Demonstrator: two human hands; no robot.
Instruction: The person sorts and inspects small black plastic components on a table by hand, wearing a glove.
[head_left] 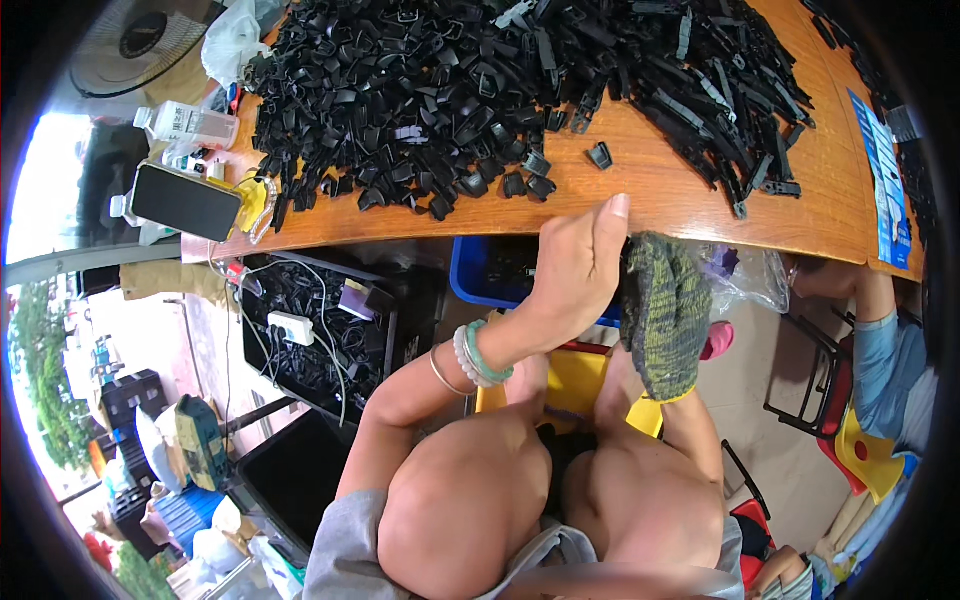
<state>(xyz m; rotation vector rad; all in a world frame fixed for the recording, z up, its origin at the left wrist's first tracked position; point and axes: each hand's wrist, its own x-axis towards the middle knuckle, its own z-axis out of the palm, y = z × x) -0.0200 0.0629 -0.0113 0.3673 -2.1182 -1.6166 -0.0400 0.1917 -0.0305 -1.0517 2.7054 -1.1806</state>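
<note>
My bare left hand (575, 265) is raised at the table's near edge, a green and a white bead bracelet on its wrist. Its fingers are pressed together, and whatever they pinch is hidden behind them. Close against it on the right is my right hand (668, 310) in a dark grey and yellow knitted glove, fingers curled in. I cannot make out what the glove closes on. Just beyond the hands, one small black plastic clip (599, 155) lies apart from a large heap of black plastic pieces (400, 110). Long black plastic strips (700, 110) are piled at right.
A phone (187, 201) leans at the table's left end beside a white bottle (190, 125). Beneath the table are a blue bin (475, 272) and a black crate of parts (290, 330) with a white power strip (290, 327). Another person's arm (875, 320) is at right.
</note>
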